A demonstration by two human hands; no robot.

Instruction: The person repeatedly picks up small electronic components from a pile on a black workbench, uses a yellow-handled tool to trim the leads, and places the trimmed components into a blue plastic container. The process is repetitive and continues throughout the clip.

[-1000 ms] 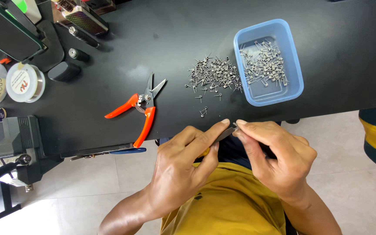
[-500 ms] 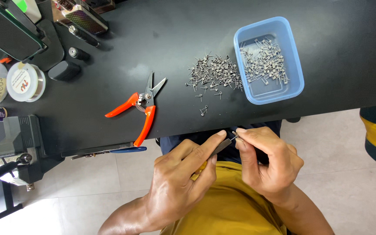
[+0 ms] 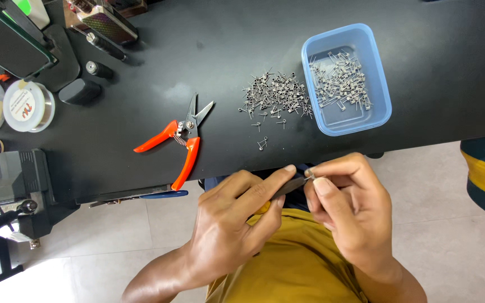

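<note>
matt black table [image 3: 141, 56], glossy blue plastic tray [image 3: 383, 106]

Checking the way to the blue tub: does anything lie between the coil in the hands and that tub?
Nothing tall does. The coil is pinched by the right hand just off the table's edge; the tub sits beyond it, with only bare black table between.

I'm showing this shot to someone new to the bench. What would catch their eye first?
Probably the orange-handled snips lying open on the black table, then the blue tray of small metal coils with a loose pile of coils just left of it. At the near edge, the left hand and right hand meet over a slim dark tool.
</note>
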